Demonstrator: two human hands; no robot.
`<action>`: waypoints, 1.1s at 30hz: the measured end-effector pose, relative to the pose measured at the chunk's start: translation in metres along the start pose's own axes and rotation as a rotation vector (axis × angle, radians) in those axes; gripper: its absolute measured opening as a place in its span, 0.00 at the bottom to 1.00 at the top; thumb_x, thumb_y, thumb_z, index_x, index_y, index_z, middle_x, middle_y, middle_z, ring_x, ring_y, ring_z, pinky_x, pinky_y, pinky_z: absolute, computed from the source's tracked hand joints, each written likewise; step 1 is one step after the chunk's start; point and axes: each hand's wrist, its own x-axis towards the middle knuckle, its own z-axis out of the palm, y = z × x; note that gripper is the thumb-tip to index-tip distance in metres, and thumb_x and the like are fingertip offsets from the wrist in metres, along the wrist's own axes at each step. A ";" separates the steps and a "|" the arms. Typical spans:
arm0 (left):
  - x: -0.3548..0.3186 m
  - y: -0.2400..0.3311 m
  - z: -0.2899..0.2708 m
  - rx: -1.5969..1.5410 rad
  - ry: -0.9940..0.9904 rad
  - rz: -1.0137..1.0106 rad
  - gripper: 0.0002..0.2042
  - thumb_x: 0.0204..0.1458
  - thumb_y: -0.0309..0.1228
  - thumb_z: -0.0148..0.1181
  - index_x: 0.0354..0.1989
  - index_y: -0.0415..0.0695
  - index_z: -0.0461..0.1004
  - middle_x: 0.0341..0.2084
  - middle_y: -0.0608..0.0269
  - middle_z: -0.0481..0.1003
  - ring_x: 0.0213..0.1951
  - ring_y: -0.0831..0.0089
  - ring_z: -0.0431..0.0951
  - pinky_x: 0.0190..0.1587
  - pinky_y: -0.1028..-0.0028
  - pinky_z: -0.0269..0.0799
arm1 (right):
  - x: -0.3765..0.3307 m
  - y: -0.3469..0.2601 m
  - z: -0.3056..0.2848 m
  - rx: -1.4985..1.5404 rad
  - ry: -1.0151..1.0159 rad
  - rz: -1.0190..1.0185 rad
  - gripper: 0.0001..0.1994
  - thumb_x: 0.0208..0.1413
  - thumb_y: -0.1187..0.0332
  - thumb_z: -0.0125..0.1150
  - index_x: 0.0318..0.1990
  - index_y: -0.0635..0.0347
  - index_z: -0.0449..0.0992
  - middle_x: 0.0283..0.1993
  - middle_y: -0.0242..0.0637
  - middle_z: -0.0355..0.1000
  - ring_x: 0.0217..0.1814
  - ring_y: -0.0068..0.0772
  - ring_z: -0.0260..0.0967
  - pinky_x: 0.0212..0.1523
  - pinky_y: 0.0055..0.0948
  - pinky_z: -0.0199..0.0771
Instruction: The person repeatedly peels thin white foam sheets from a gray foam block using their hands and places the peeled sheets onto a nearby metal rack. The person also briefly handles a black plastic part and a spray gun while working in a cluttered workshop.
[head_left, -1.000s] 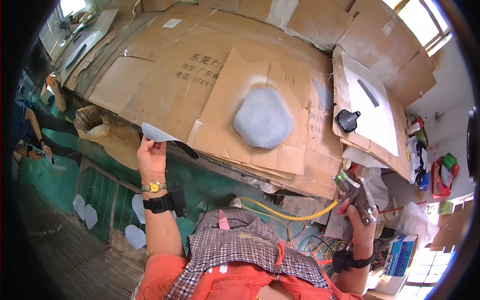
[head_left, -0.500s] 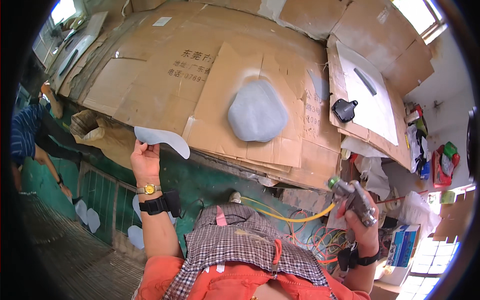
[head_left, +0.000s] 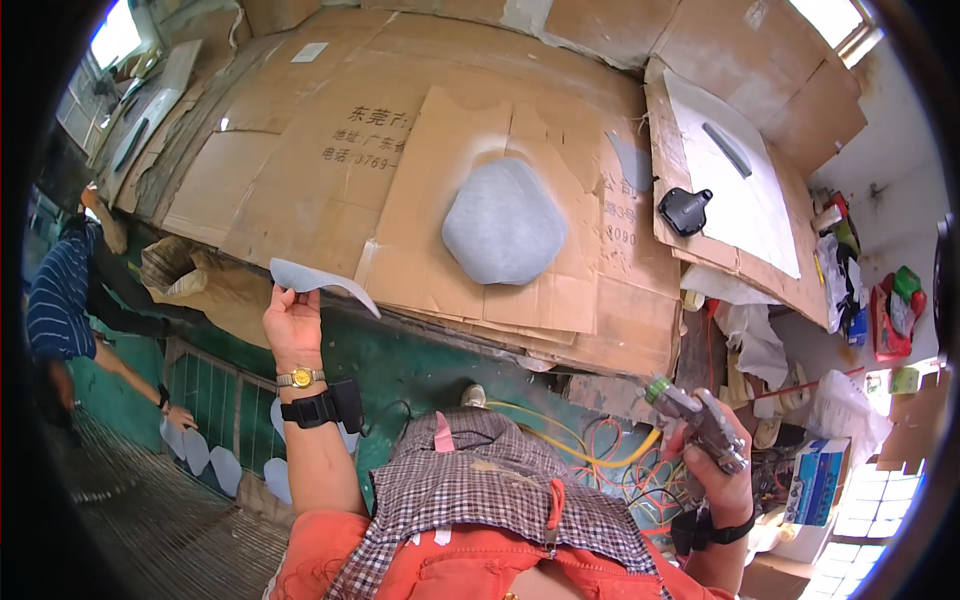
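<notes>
My left hand (head_left: pixel 293 325) pinches the lower edge of a thin pale-grey sheet piece (head_left: pixel 322 283) with rounded ends. It is held up at the front edge of the cardboard-covered table (head_left: pixel 290 215). Wrapped in my right hand (head_left: pixel 722 465) is a metal spray gun (head_left: pixel 705 430) with a green ring at its nozzle. The nozzle points up and left, below the table edge. A yellow hose (head_left: pixel 600 458) runs close by the gun. Between my hands, farther back, a grey rounded shape (head_left: pixel 505 222) with a pale, powdery rim lies on a cardboard sheet.
At right, a board with white paper (head_left: pixel 745 205) carries a black part (head_left: pixel 685 211) and a dark strip (head_left: pixel 727 150). Coloured hoses tangle on the floor. At left, a co-worker's hand (head_left: pixel 180 416) is by several grey pieces (head_left: pixel 226 470) on a rack. A brown sack (head_left: pixel 205 285) stands nearby.
The sheet piece in my left hand has tilted and now shows more edge-on. My right hand has shifted slightly left and down with the spray gun. The co-worker's hand has moved right, over the grey pieces.
</notes>
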 end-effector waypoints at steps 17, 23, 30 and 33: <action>0.003 -0.012 -0.002 0.043 0.019 0.033 0.16 0.53 0.19 0.42 0.51 0.38 0.64 0.43 0.58 0.71 0.43 0.67 0.73 0.49 0.67 0.73 | 0.021 0.008 -0.020 0.002 0.123 -0.028 0.31 0.47 0.62 0.64 0.56 0.69 0.61 0.30 0.38 0.71 0.32 0.27 0.70 0.36 0.26 0.69; -0.025 0.003 -0.011 0.054 0.010 0.124 0.16 0.50 0.16 0.46 0.49 0.38 0.66 0.41 0.58 0.73 0.41 0.68 0.75 0.47 0.69 0.74 | 0.050 0.015 -0.025 -0.091 0.169 0.018 0.30 0.48 0.64 0.60 0.58 0.68 0.60 0.29 0.36 0.70 0.29 0.25 0.68 0.33 0.25 0.69; -0.098 0.023 -0.060 -0.063 0.120 0.176 0.13 0.51 0.17 0.48 0.46 0.42 0.68 0.37 0.63 0.74 0.36 0.71 0.77 0.41 0.71 0.76 | 0.102 0.029 0.075 -0.266 -0.401 0.297 0.09 0.57 0.68 0.53 0.41 0.62 0.73 0.34 0.33 0.71 0.32 0.23 0.62 0.32 0.26 0.63; -0.135 0.032 -0.088 -0.150 0.275 0.197 0.14 0.52 0.17 0.47 0.46 0.42 0.68 0.38 0.63 0.74 0.36 0.72 0.76 0.41 0.72 0.77 | 0.111 0.049 0.132 -0.287 -0.604 0.346 0.15 0.57 0.66 0.57 0.51 0.58 0.72 0.41 0.33 0.71 0.37 0.20 0.67 0.38 0.19 0.66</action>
